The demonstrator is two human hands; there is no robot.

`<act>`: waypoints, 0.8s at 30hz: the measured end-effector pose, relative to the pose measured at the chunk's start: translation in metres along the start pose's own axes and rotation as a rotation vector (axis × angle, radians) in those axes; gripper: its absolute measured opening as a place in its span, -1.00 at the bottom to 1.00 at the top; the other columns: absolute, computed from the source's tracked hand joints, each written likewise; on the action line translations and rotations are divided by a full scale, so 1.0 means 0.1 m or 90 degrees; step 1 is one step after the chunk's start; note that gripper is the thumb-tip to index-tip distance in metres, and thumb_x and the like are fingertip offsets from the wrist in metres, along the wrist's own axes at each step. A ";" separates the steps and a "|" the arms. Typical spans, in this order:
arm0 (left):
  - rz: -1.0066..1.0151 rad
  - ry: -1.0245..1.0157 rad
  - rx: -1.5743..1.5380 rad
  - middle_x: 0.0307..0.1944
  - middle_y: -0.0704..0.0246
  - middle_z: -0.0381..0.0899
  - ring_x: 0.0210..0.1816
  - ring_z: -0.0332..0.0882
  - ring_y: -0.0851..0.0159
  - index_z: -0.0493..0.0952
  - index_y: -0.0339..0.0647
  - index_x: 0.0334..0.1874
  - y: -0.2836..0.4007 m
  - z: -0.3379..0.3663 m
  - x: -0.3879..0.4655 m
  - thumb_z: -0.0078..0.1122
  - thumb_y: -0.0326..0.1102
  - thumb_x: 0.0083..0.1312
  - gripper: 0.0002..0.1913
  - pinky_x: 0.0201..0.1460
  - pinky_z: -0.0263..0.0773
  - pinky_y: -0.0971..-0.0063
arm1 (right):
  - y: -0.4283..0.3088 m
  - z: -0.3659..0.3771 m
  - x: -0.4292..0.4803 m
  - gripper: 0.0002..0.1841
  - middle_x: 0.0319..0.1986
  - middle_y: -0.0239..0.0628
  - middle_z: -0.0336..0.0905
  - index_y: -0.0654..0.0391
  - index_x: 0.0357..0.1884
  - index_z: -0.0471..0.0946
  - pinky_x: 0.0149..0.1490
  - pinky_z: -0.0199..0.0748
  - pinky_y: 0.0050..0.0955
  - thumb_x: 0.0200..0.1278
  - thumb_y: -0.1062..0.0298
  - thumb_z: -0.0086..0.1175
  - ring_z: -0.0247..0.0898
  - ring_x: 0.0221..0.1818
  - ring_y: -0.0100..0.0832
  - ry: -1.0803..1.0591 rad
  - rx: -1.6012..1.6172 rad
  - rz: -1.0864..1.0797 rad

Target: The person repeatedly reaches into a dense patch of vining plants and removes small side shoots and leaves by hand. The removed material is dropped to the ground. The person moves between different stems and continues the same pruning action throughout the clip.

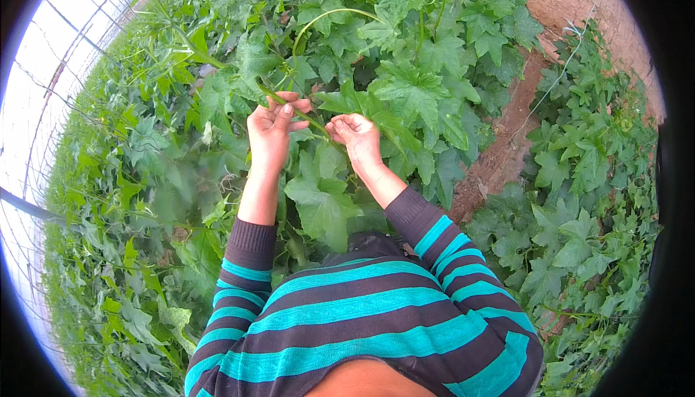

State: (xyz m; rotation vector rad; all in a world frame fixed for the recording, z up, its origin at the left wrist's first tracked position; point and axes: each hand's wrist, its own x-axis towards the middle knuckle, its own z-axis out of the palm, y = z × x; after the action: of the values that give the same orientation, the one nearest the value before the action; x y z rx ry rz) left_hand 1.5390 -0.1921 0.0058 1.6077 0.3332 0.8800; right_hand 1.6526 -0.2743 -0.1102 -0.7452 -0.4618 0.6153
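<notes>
My left hand grips a green vine stem between thumb and fingers, at the middle of the view. The stem slants down to the right from that hand. Beside its lower part is my right hand, its thumb and fingertips pinched together; what lies between them is too small to tell. A broad lobed leaf hangs just below the hands, and another lobed leaf spreads to the upper right of them. A pale curved stem arches above.
Dense leafy vines fill both sides. A bare soil strip runs between the plants on the right, with a thin string across it. At the far left stands a wire or string mesh before a bright covering. A bar crosses there.
</notes>
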 end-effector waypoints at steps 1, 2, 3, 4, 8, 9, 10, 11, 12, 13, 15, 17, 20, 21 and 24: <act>-0.016 0.003 -0.001 -0.19 0.19 0.65 -0.14 0.64 0.29 0.45 -0.41 -0.01 0.00 -0.01 -0.01 -0.07 -0.52 0.41 -0.81 -0.21 0.64 0.48 | -0.07 0.04 -0.01 -0.94 -0.36 -0.27 0.64 0.27 -0.25 0.58 -0.09 0.56 -0.46 0.29 0.52 0.12 0.57 -0.28 -0.44 0.012 -0.073 -0.041; 0.005 -0.005 -0.015 -0.20 0.19 0.65 -0.15 0.65 0.29 0.46 -0.41 -0.01 0.00 -0.01 -0.01 -0.07 -0.52 0.41 -0.81 -0.20 0.64 0.48 | -0.15 0.07 0.01 -0.95 -0.39 -0.28 0.63 0.27 -0.28 0.57 -0.14 0.56 -0.48 0.29 0.53 0.09 0.55 -0.31 -0.46 -0.013 -0.183 -0.163; 0.011 -0.005 -0.024 -0.20 0.19 0.64 -0.15 0.65 0.29 0.46 -0.41 -0.01 0.00 -0.02 -0.01 -0.07 -0.52 0.41 -0.81 -0.20 0.64 0.48 | -0.25 0.07 0.02 -0.92 -0.41 -0.30 0.61 0.27 -0.28 0.55 -0.20 0.55 -0.51 0.31 0.47 0.11 0.53 -0.36 -0.49 -0.033 -0.207 -0.238; 0.017 -0.011 -0.034 -0.21 0.19 0.64 -0.16 0.65 0.29 0.46 -0.41 -0.01 0.00 -0.03 -0.01 -0.07 -0.51 0.41 -0.81 -0.20 0.64 0.48 | -0.32 0.09 0.05 -0.89 -0.42 -0.32 0.59 0.27 -0.25 0.53 -0.25 0.52 -0.53 0.33 0.43 0.11 0.51 -0.39 -0.51 0.029 -0.111 -0.145; 0.024 -0.004 -0.046 -0.21 0.18 0.64 -0.17 0.65 0.29 0.47 -0.40 -0.02 -0.01 -0.06 0.00 -0.07 -0.56 0.39 -0.82 -0.19 0.64 0.47 | -0.52 0.08 0.09 -0.75 -0.45 -0.35 0.54 0.26 -0.14 0.48 -0.36 0.41 -0.61 0.41 0.24 0.03 0.43 -0.49 -0.55 -0.083 -0.076 0.069; 0.021 0.000 -0.040 -0.21 0.19 0.64 -0.17 0.65 0.30 0.47 -0.41 -0.02 -0.02 -0.06 0.00 -0.07 -0.57 0.39 -0.82 -0.19 0.64 0.47 | -0.53 0.08 0.08 -0.74 -0.44 -0.35 0.53 0.25 -0.13 0.48 -0.37 0.40 -0.62 0.42 0.23 0.01 0.42 -0.50 -0.55 -0.087 -0.134 0.158; 0.020 0.001 -0.035 -0.21 0.19 0.64 -0.17 0.65 0.30 0.47 -0.41 -0.03 -0.02 -0.07 0.01 -0.07 -0.58 0.39 -0.82 -0.18 0.65 0.47 | -0.50 0.12 0.11 -0.72 -0.44 -0.37 0.53 0.25 -0.11 0.49 -0.35 0.39 -0.63 0.42 0.20 0.02 0.41 -0.48 -0.59 -0.133 -0.207 0.138; 0.018 0.000 -0.029 -0.21 0.19 0.64 -0.17 0.65 0.30 0.47 -0.41 -0.03 -0.03 -0.07 0.01 -0.07 -0.58 0.38 -0.82 -0.18 0.65 0.47 | -0.48 0.14 0.10 -0.73 -0.43 -0.39 0.54 0.25 -0.11 0.50 -0.33 0.39 -0.63 0.41 0.20 0.03 0.41 -0.46 -0.61 -0.161 -0.241 0.067; 0.021 -0.010 -0.040 -0.21 0.19 0.64 -0.16 0.65 0.30 0.48 -0.40 -0.03 -0.03 -0.07 0.02 -0.06 -0.58 0.38 -0.82 -0.17 0.64 0.47 | -0.45 0.18 0.12 -0.73 -0.43 -0.40 0.54 0.24 -0.11 0.51 -0.32 0.39 -0.62 0.40 0.21 0.05 0.41 -0.45 -0.62 -0.190 -0.274 -0.004; 0.025 -0.010 -0.041 -0.21 0.19 0.64 -0.15 0.65 0.30 0.48 -0.40 -0.03 -0.04 -0.08 0.02 -0.06 -0.58 0.38 -0.82 -0.17 0.64 0.46 | -0.43 0.20 0.12 -0.73 -0.43 -0.41 0.55 0.24 -0.11 0.52 -0.30 0.38 -0.62 0.39 0.21 0.06 0.41 -0.43 -0.64 -0.235 -0.308 -0.098; 0.037 -0.009 -0.042 -0.21 0.19 0.64 -0.15 0.65 0.30 0.48 -0.39 -0.03 -0.05 -0.10 0.03 -0.06 -0.58 0.39 -0.82 -0.16 0.64 0.46 | -0.42 0.22 0.16 -0.82 -0.38 -0.42 0.56 0.25 -0.21 0.56 -0.27 0.37 -0.61 0.29 0.33 0.15 0.40 -0.35 -0.67 -0.257 -0.399 -0.060; 0.022 -0.013 -0.035 -0.22 0.19 0.64 -0.15 0.65 0.30 0.48 -0.39 -0.02 -0.05 -0.13 0.02 -0.07 -0.58 0.39 -0.82 -0.16 0.64 0.46 | -0.45 0.20 0.20 -0.88 -0.36 -0.41 0.55 0.25 -0.27 0.57 -0.26 0.38 -0.60 0.24 0.41 0.18 0.40 -0.33 -0.66 -0.264 -0.530 -0.029; 0.020 -0.024 -0.041 -0.22 0.19 0.65 -0.15 0.65 0.29 0.48 -0.38 -0.02 -0.06 -0.18 0.01 -0.06 -0.57 0.39 -0.82 -0.16 0.64 0.45 | -0.50 0.17 0.27 -0.93 -0.35 -0.38 0.54 0.26 -0.33 0.56 -0.26 0.38 -0.58 0.21 0.48 0.17 0.40 -0.35 -0.62 -0.131 -0.557 -0.193; 0.009 -0.019 -0.043 -0.22 0.20 0.65 -0.15 0.65 0.29 0.48 -0.39 -0.02 -0.07 -0.20 0.01 -0.06 -0.57 0.39 -0.82 -0.15 0.64 0.45 | -0.52 0.17 0.27 -0.94 -0.35 -0.38 0.54 0.25 -0.34 0.56 -0.26 0.38 -0.58 0.22 0.48 0.17 0.40 -0.36 -0.61 -0.054 -0.578 -0.266; 0.038 -0.007 -0.031 -0.22 0.21 0.63 -0.15 0.64 0.27 0.46 -0.38 -0.03 -0.09 -0.22 0.02 -0.07 -0.54 0.41 -0.84 -0.15 0.63 0.44 | -0.57 0.21 0.26 -0.94 -0.33 -0.33 0.55 0.28 -0.30 0.53 -0.15 0.46 -0.54 0.28 0.50 0.09 0.49 -0.30 -0.51 -0.136 -0.513 -0.209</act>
State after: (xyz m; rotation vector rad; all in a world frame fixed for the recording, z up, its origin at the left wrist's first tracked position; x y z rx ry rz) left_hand 1.5271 -0.1725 -0.0018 1.5843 0.2554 0.9181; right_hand 1.6791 -0.2800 -0.0504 -1.3348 -1.0345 0.1783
